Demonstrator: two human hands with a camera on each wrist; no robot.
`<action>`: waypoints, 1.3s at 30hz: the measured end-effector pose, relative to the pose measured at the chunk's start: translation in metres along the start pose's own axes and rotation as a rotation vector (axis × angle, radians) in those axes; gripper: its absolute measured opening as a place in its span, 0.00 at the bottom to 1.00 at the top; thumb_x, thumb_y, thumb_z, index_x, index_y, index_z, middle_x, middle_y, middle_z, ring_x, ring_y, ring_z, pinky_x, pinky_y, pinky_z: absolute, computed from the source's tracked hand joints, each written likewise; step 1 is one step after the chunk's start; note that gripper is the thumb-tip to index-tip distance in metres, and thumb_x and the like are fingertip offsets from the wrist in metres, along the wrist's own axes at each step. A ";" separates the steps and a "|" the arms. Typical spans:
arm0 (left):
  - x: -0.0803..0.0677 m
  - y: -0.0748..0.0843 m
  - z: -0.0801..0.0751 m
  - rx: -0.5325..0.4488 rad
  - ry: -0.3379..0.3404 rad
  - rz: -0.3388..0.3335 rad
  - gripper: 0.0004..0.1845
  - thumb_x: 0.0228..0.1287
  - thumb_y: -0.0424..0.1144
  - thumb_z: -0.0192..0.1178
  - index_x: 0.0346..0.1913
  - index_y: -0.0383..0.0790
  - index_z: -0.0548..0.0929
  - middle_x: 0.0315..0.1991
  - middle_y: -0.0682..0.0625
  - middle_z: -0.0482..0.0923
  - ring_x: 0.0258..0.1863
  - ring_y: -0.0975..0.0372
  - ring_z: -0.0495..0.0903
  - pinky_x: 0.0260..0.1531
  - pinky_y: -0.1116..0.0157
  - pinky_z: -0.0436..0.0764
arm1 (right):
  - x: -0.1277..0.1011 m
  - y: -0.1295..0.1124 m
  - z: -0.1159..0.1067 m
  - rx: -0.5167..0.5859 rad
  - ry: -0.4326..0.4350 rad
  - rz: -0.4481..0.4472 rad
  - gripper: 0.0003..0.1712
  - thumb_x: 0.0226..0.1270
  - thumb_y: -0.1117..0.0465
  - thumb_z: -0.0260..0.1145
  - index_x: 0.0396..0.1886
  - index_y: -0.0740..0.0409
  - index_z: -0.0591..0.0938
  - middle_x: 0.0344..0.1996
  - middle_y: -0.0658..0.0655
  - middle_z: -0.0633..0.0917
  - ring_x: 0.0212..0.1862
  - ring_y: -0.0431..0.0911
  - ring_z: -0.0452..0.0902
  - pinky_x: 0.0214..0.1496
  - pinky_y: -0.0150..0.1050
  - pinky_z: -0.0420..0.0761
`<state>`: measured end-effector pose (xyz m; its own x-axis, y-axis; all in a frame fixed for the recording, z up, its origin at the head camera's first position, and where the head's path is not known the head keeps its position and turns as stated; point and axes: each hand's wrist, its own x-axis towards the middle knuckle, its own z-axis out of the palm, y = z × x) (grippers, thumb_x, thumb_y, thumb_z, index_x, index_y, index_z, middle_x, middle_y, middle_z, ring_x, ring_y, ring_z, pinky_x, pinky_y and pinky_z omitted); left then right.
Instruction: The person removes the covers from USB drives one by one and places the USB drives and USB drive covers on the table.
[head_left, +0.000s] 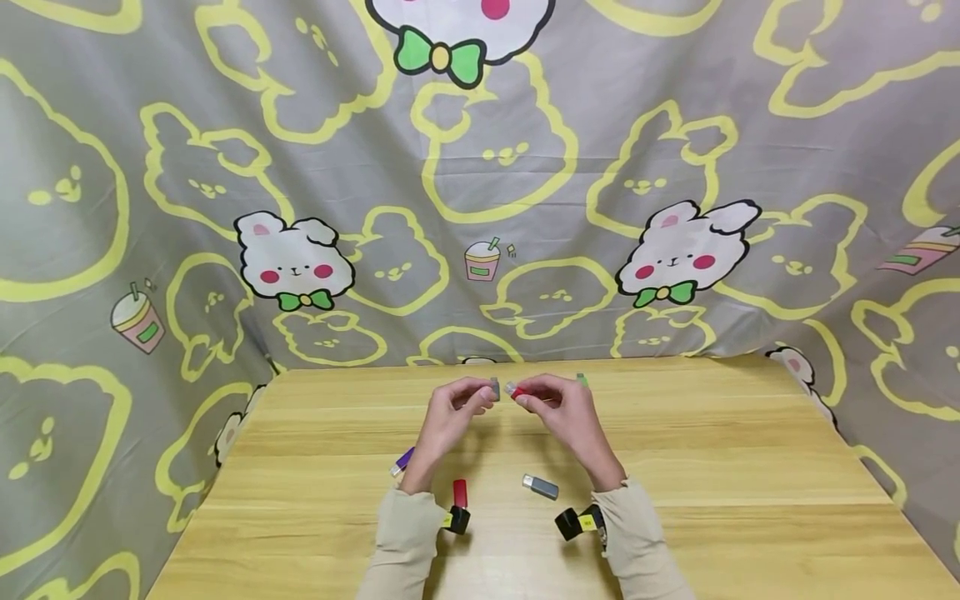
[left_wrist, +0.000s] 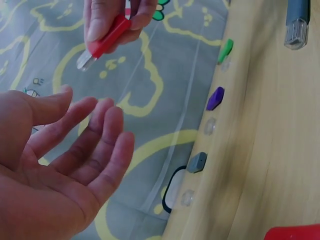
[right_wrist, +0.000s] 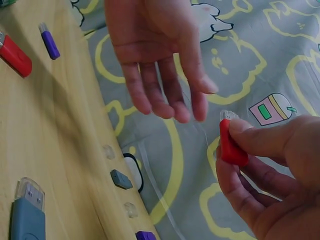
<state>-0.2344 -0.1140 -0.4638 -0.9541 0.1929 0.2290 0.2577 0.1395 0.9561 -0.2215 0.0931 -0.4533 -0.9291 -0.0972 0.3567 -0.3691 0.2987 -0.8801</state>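
My right hand (right_wrist: 280, 175) pinches a red USB flash drive (right_wrist: 232, 145) between thumb and fingers. Its clear-covered plug end points toward my left hand (left_wrist: 65, 160), also visible in the head view (head_left: 453, 408). Both wrist views show the left fingers spread and loosely bent, with nothing in them, a short gap from the red drive. Below the hands lie a grey USB flash drive (head_left: 541, 487), a second red one (head_left: 460, 493) and a purple one (head_left: 402, 461), partly behind the left forearm.
Along the table's back edge stand small grey (left_wrist: 197, 162), purple (left_wrist: 215, 98) and green (left_wrist: 225, 51) pieces, with small clear pieces (left_wrist: 210, 125) between them. A patterned curtain (head_left: 480, 183) hangs behind the wooden table (head_left: 315, 500).
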 end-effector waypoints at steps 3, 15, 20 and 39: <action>0.000 0.001 0.002 -0.023 -0.006 -0.001 0.11 0.73 0.32 0.63 0.52 0.28 0.86 0.45 0.33 0.86 0.41 0.47 0.86 0.43 0.65 0.87 | 0.000 0.001 0.002 0.017 -0.013 0.009 0.06 0.61 0.68 0.77 0.38 0.61 0.90 0.35 0.57 0.90 0.35 0.49 0.88 0.38 0.33 0.87; -0.001 0.002 0.005 -0.070 -0.025 0.024 0.10 0.69 0.28 0.65 0.49 0.25 0.86 0.44 0.34 0.86 0.37 0.59 0.85 0.42 0.66 0.87 | -0.001 -0.001 0.005 0.022 -0.046 0.057 0.04 0.60 0.67 0.78 0.33 0.59 0.89 0.31 0.54 0.90 0.32 0.44 0.87 0.33 0.32 0.85; -0.001 0.004 0.007 -0.078 -0.036 0.003 0.09 0.68 0.27 0.66 0.48 0.25 0.86 0.44 0.34 0.86 0.36 0.62 0.85 0.43 0.65 0.87 | -0.002 -0.002 0.006 -0.005 -0.037 0.040 0.05 0.59 0.67 0.78 0.33 0.60 0.89 0.30 0.54 0.89 0.32 0.45 0.86 0.33 0.32 0.85; 0.000 0.005 0.011 -0.024 -0.008 -0.017 0.06 0.65 0.25 0.68 0.43 0.27 0.88 0.41 0.38 0.86 0.36 0.60 0.85 0.42 0.68 0.86 | -0.001 0.002 0.008 -0.060 -0.039 0.010 0.05 0.59 0.69 0.78 0.34 0.58 0.89 0.32 0.53 0.89 0.34 0.44 0.87 0.37 0.34 0.87</action>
<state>-0.2312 -0.1022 -0.4610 -0.9570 0.1989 0.2112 0.2376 0.1194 0.9640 -0.2217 0.0860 -0.4581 -0.9335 -0.1303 0.3341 -0.3586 0.3561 -0.8629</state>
